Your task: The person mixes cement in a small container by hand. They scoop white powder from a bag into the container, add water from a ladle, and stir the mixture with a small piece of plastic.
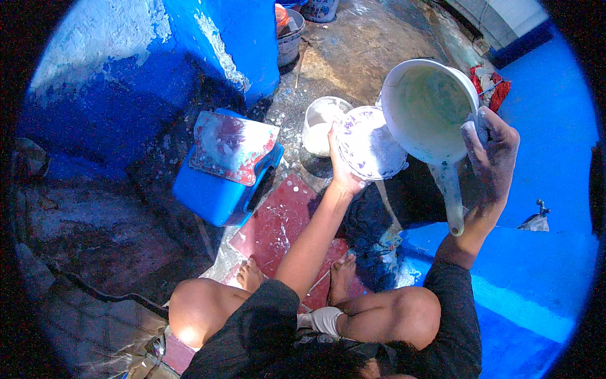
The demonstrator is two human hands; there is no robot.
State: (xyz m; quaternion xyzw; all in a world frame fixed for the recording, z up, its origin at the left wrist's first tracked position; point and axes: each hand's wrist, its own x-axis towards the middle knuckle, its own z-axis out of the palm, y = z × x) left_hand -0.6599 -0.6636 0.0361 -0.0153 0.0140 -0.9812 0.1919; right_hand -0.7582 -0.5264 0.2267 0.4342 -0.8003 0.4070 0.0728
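Note:
My left hand (343,165) is closed on the side of a round white tub (374,144). Its rim is crusted and its inside is bright white with dark specks. In my right hand (493,146) is a pale plastic dipper (435,104), gripped by its rim with the thumb at the edge. The dipper is tilted, its mouth facing me and its long handle hanging down past my wrist. Its bowl overlaps the tub's right edge; whether the two touch I cannot tell. Just behind the tub stands a white bucket (315,139) with pale contents.
To the left is a blue plastic stool (208,199) with a paint-stained board (233,148) on it. A grey bucket (289,47) stands farther off. Blue walls rise at both sides, with a tap (540,207) at right. Dark cloth (366,227) lies beside my foot on red tiles (278,215).

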